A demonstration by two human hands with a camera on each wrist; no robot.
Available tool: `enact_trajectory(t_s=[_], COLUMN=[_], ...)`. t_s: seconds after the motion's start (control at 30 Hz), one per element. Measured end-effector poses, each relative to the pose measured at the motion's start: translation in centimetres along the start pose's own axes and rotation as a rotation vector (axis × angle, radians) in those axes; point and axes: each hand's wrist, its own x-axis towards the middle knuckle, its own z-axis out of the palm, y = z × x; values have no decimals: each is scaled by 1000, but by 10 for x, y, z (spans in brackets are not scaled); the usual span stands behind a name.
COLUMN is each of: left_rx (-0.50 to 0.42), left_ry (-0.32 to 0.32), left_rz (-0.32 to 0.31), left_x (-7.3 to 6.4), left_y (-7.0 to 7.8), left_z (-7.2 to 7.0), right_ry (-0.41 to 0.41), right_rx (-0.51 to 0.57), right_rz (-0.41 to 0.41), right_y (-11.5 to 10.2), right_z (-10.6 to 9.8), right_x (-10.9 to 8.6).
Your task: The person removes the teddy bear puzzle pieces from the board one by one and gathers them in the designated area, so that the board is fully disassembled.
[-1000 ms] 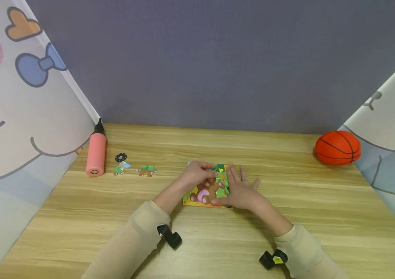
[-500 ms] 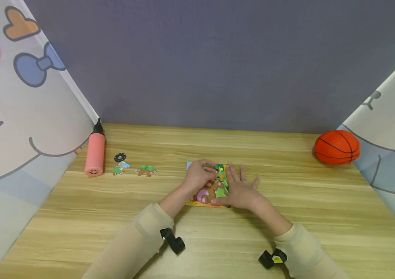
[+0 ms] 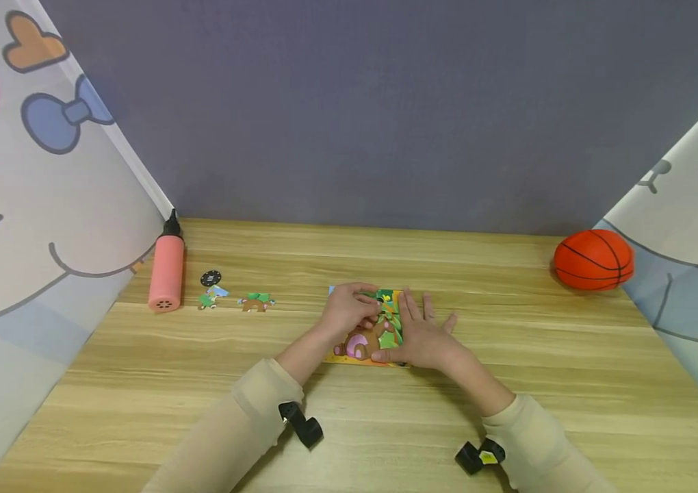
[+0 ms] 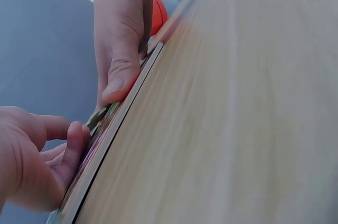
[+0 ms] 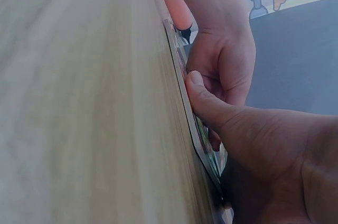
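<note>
A jigsaw puzzle board [image 3: 364,363] showing a brown bear lies flat at the middle of the table. Over its upper left part my left hand [image 3: 347,309] bends its fingers, and in the left wrist view thumb and fingertips pinch a small greenish puzzle piece [image 4: 96,119], tilted against the surface. Much of that piece is hidden by the fingers. Along the board's right side my right hand [image 3: 428,340] lies with spread, straight fingers. Its thumb [image 5: 203,94] presses on the board near the lower edge.
Loose puzzle pieces lie to the left, one brown and green [image 3: 256,302], others green and blue [image 3: 212,296]. Behind them is a black round disc [image 3: 211,278]. A pink pump [image 3: 167,274] lies at far left, an orange basketball [image 3: 594,260] at far right. A grey partition [image 3: 361,123] stands behind.
My left hand shifts slightly over the board and back, its fingers still bent at the same upper part. The right hand stays in place on the board.
</note>
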Motion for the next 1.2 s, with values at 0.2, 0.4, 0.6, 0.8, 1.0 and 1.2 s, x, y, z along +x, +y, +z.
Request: enact_trajectory(t_s=[0.2,0.4,0.6,0.8,1.0,1.2], left_rx=[-100,-152,-149,-173,-129,-105], left_ry=[-23,7,29,36,23,18], left_rz=[-18,20,35,27,6,-14], left_x=[0,-3,-8,-10,-14,-21], left_y=[2,6,8,4,-1,-3], left_z=[-7,-23,-39,-55,-72,-85], right_ry=[-9,-7,7,-12,-22,-28], right_rx=[15,28,12,-19,-32,-41], right_rz=[14,-6,-67,-114,-120,-131], right_y=[0,-2,-1,1,2,3], right_z=[0,-1,-1,0,2,2], right_x=[0,-1,-4,-5,-4,-4])
